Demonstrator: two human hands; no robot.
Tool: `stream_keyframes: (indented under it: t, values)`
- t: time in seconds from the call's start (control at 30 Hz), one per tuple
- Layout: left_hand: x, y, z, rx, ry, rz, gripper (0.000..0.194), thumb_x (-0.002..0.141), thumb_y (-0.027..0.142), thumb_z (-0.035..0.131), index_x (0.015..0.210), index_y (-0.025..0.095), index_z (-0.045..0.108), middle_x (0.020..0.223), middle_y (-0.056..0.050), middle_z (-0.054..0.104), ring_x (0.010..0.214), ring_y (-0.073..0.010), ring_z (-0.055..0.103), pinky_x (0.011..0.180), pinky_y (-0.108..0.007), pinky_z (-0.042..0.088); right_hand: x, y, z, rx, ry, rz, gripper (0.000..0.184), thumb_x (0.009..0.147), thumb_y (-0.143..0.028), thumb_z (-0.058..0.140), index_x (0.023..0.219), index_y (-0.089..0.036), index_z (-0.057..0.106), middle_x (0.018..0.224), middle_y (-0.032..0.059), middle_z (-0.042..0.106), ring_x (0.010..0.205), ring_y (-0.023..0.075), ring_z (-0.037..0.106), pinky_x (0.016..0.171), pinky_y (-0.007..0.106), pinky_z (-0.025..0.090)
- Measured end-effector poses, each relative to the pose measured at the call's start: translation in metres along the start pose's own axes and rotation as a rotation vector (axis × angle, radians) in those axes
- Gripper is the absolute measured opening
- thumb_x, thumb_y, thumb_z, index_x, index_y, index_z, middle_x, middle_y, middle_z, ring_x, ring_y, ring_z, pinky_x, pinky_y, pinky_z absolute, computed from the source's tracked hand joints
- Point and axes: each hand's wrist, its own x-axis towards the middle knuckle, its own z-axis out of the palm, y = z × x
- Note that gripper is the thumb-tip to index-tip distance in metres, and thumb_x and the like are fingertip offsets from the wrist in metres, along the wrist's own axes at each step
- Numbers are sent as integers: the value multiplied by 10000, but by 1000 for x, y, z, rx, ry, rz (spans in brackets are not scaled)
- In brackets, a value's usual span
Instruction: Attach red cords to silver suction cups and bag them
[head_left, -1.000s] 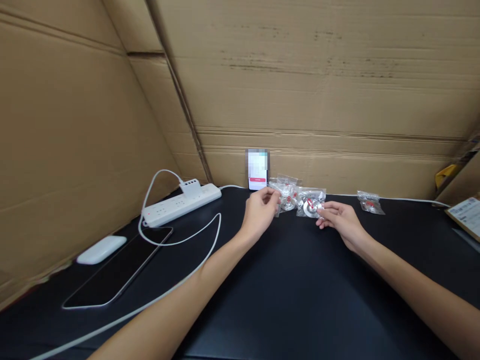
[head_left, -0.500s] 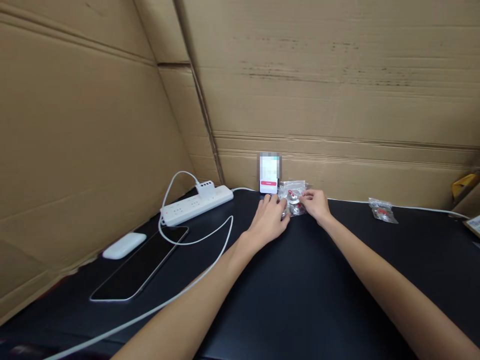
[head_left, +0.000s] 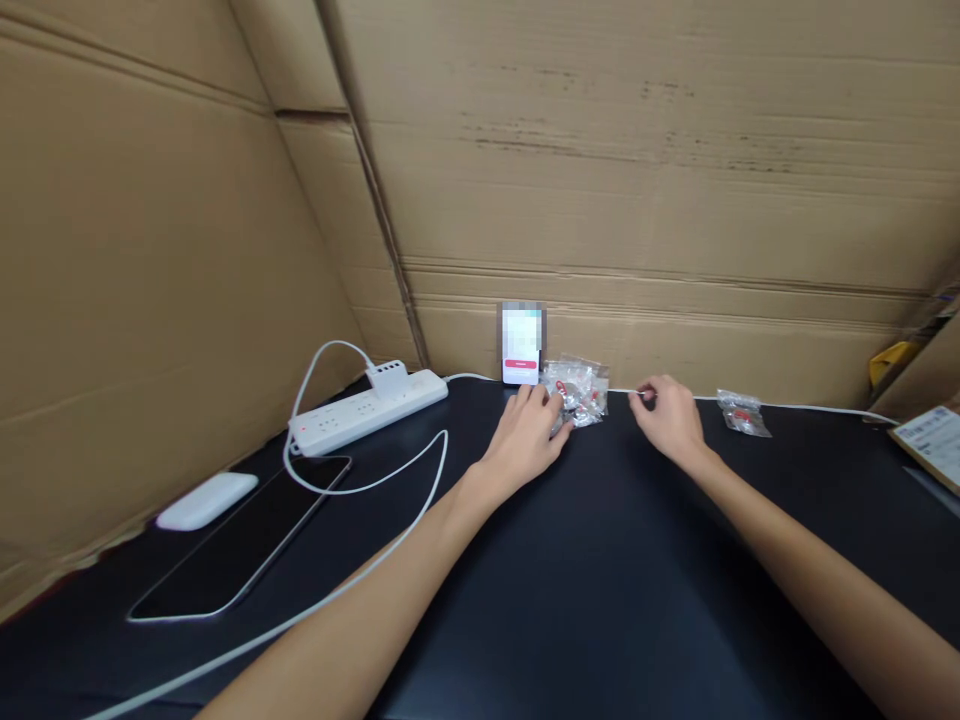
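My left hand (head_left: 527, 430) rests at the left edge of a small pile of clear plastic bags (head_left: 581, 385). Its fingers and thumb are apart, with the fingertips against the plastic. Red markings and shiny silvery contents show through the bags. To the right of this pile, apart from it, my right hand (head_left: 669, 415) hovers just over the table in front of a white cable. Thumb and forefinger are curved with a gap between them, and I see nothing held there. Another clear bag with a red mark (head_left: 742, 413) lies farther right.
A lit phone (head_left: 521, 345) leans on the cardboard wall (head_left: 600, 220). To the left are a white power strip (head_left: 352, 420) with a charger, a looping white cord (head_left: 442, 470), a dark tablet-like slab (head_left: 247, 540) and a white rounded case (head_left: 208, 502). A labelled box (head_left: 934, 440) stands at the right.
My right hand has moved right, off the pile of bags, which lies more exposed. My left hand stays at the pile. The whole view has shifted slightly to the right.
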Motion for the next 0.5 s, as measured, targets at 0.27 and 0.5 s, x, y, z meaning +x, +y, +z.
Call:
stream_keyframes:
  t: [0.27, 0.5]
  values:
    - [1, 3, -1, 6, 25, 24, 241, 918, 308, 496, 1068, 143, 587, 1064, -142, 564, 1031, -308, 486, 853, -426, 434, -25, 113, -54, -307, 68, 80, 401, 829, -410, 538, 1045, -109, 693, 1026, 236, 613, 994, 388, 543, 821, 505, 422]
    - [1, 7, -3, -47, 64, -1, 217, 916, 285, 496, 1042, 148, 608, 1049, -131, 573, 1019, -298, 494, 871, -428, 434, -36, 126, -52, -145, -5, 29, 232, 785, -293, 556, 926, -177, 699, 848, 105, 706, 788, 254, 647, 739, 358, 483]
